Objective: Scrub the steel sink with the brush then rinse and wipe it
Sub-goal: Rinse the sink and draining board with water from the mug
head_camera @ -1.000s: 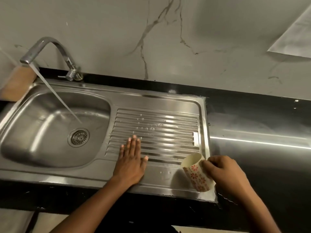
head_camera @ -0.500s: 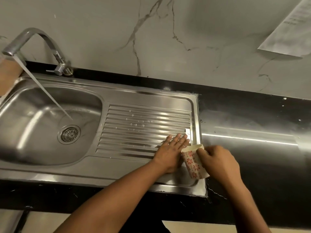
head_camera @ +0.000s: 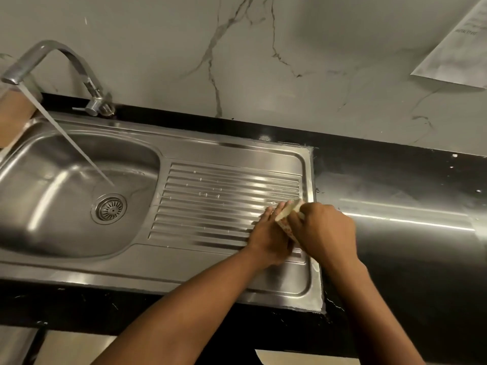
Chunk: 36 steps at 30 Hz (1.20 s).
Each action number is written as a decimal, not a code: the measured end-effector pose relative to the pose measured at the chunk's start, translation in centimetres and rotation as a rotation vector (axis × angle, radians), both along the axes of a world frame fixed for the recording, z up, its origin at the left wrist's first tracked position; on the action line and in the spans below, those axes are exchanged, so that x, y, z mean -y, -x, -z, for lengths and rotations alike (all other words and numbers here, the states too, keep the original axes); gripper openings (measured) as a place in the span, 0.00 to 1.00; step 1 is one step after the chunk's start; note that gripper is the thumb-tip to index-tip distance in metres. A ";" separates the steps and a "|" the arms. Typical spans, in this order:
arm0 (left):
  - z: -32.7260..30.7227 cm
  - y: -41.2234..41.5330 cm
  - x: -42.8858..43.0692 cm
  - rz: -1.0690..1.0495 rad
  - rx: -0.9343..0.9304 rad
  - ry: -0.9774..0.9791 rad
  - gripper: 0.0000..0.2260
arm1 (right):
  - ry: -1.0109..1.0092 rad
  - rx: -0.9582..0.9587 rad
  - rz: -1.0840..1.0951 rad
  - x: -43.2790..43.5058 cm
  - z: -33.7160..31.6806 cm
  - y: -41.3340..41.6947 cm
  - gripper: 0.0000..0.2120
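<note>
The steel sink (head_camera: 226,151) has a bowl on the left with a round drain (head_camera: 109,208) and a ribbed drainboard (head_camera: 210,206) on the right. My left hand (head_camera: 268,233) lies flat with straight fingers on the right part of the drainboard. My right hand (head_camera: 324,230) grips a cream cup with a red flower pattern (head_camera: 287,214), tipped toward the drainboard right beside my left hand. No brush is in view.
The tap (head_camera: 60,67) at the back left runs, and its water stream (head_camera: 71,143) falls slantwise into the bowl. A black countertop (head_camera: 395,206) stretches to the right. A marble wall stands behind, with a paper sheet (head_camera: 458,48) on it. A brown object (head_camera: 13,114) sits at the far left.
My left hand slid right across the drainboard to the cup. My right hand tipped the cup further over and brought it against the left hand. Water keeps running.
</note>
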<state>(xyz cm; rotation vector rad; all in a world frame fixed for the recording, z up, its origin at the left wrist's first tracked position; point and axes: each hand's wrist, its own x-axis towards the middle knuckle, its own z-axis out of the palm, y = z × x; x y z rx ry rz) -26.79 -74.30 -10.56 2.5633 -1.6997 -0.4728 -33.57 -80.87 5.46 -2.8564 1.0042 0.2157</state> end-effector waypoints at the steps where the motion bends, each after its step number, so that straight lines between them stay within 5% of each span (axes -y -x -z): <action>1: 0.1 -0.2 -0.4 0.019 0.041 -0.011 0.31 | 0.000 0.001 -0.052 -0.6 -0.2 -0.6 0.16; 5: 1.1 -1.5 -4.4 -0.180 -0.065 0.111 0.34 | -0.115 0.026 -0.067 -1.5 0.0 -0.5 0.19; 12: 1.4 -5.3 -14.0 -0.556 -0.030 0.039 0.32 | -0.751 0.226 0.255 2.0 0.0 4.9 0.17; 17: 0.8 -7.3 -16.6 -0.736 -0.036 -0.074 0.34 | -0.470 0.091 0.272 3.9 0.4 5.7 0.15; 21: 0.7 -5.4 -14.2 -0.506 -0.079 0.004 0.33 | -0.173 0.017 0.119 1.4 0.9 2.6 0.18; 24: 1.3 -3.8 -13.2 -0.316 -0.050 0.028 0.31 | -0.161 0.012 -0.062 -2.5 1.1 -0.6 0.17; 29: 1.8 -3.6 -16.8 -0.471 -0.037 0.025 0.32 | -0.141 0.031 -0.339 -8.9 1.2 -3.0 0.13; 36: 1.7 -5.8 -25.5 -0.781 -0.023 -0.066 0.34 | -0.230 0.035 -0.182 -7.2 1.6 -0.2 0.19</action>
